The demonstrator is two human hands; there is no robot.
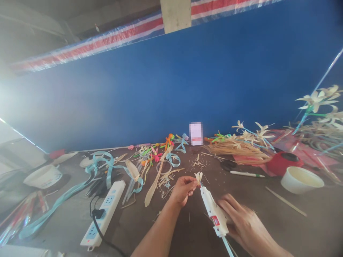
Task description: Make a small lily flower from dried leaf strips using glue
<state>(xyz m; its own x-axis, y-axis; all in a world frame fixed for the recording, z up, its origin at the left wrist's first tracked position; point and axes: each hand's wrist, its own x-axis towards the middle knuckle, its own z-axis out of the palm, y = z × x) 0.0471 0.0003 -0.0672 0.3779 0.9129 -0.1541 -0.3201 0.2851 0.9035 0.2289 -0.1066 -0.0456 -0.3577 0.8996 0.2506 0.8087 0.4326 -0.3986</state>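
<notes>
Between the thumb and fingers of my left hand (pixel 184 191) is a small cream flower (pixel 198 177), petals pointing up. My right hand (pixel 241 219) grips a white glue gun (pixel 210 207) with a red switch on its body. The gun's nozzle points away from me and meets the flower's base or sits just beside it; I cannot tell whether they touch. A pale blue stick runs out of the gun's rear end toward the bottom edge.
A white power strip (pixel 104 214) with a black plug stands left, near light-blue ribbon (pixel 66 198). Coloured pipe-cleaner pieces (pixel 155 155) and dried husks (pixel 152 189) lie behind my left hand. At right are a white tub (pixel 302 180), a red container (pixel 284 163), a pen (pixel 247 174) and finished flowers (pixel 318 101).
</notes>
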